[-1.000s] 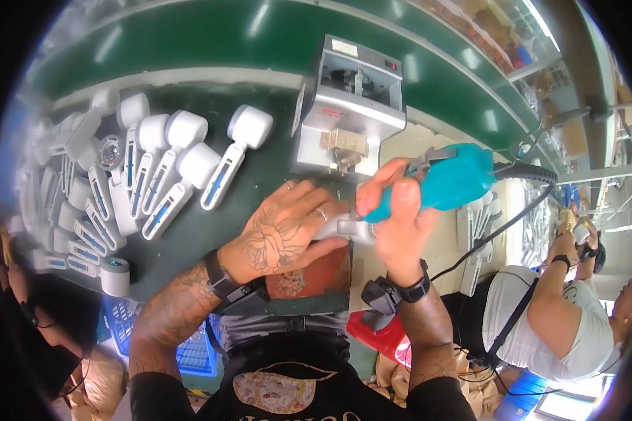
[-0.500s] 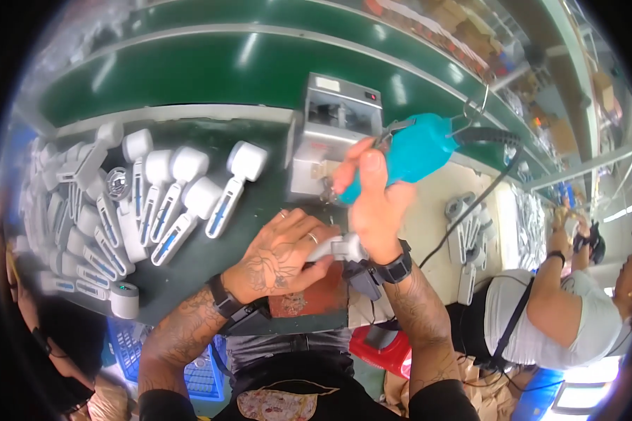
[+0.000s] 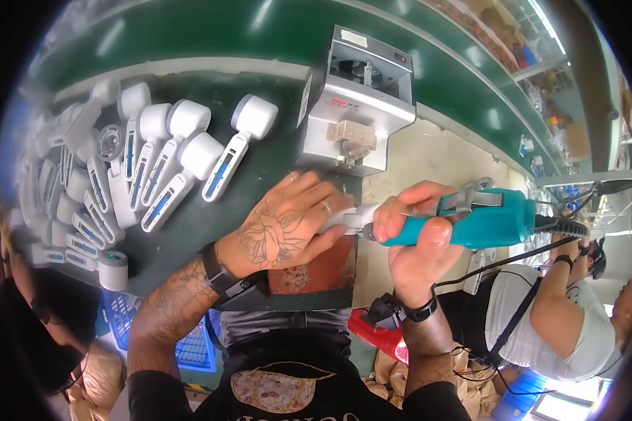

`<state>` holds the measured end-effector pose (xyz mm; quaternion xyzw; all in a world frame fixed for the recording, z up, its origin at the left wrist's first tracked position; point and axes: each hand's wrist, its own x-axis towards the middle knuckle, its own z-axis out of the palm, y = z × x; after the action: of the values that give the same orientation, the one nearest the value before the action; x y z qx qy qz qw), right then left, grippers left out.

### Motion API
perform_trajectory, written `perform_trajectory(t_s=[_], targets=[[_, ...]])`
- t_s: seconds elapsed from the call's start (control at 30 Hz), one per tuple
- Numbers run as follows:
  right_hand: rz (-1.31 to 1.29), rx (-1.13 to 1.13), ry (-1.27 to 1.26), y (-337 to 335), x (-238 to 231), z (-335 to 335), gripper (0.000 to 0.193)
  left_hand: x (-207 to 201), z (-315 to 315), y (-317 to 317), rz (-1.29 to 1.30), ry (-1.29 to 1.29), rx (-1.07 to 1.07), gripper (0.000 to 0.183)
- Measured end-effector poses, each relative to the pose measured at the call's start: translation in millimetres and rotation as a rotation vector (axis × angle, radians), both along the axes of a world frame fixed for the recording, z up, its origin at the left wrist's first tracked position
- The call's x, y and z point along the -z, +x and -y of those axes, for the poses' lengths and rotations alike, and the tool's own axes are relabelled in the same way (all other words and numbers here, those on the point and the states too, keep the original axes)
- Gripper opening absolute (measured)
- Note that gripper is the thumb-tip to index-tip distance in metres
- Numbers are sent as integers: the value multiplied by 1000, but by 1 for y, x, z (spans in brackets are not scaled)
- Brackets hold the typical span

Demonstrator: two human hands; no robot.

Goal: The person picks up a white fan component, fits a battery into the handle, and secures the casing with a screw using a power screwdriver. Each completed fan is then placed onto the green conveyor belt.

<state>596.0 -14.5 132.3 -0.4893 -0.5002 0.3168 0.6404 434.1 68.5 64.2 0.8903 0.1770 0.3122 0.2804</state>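
My right hand is wrapped round a teal electric screwdriver, held nearly level. Its tip meets the end of a white part, which my left hand grips from the left. Much of that part is hidden by my fingers, so its full shape cannot be made out. Beneath my hands lies a reddish-brown pad. Just beyond them stands a silver screw feeder with an open top window and a small metal block in front.
Many white round-headed handheld devices with blue strips in their handles crowd the bench's left side. A black cable trails from the right. Below the bench edge sits a blue crate. Co-workers are at both sides, one in a white shirt.
My right hand has brought the screwdriver from the screw feeder down and right, turning it level against the white part. My left hand still holds that part. The whole view has shifted somewhat.
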Motion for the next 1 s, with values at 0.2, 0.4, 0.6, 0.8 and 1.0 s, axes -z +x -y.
perform_trajectory(t_s=[0.2,0.4,0.6,0.8,1.0], targets=[[-27,-11,-4,-1,12,1,58,2,1,1,8,2,-12,38],[-116,-24,38,4,21,2,48,-12,-4,6,-68,48,24,35],[-161,0,122,0,30,4,45,1,3,3,-28,114,-28,41],[-138,224,239,19,4,12,46,-1,3,-6,43,173,40,36],[-182,570,338,49,1,-13,35,4,6,-5,127,236,120,30]])
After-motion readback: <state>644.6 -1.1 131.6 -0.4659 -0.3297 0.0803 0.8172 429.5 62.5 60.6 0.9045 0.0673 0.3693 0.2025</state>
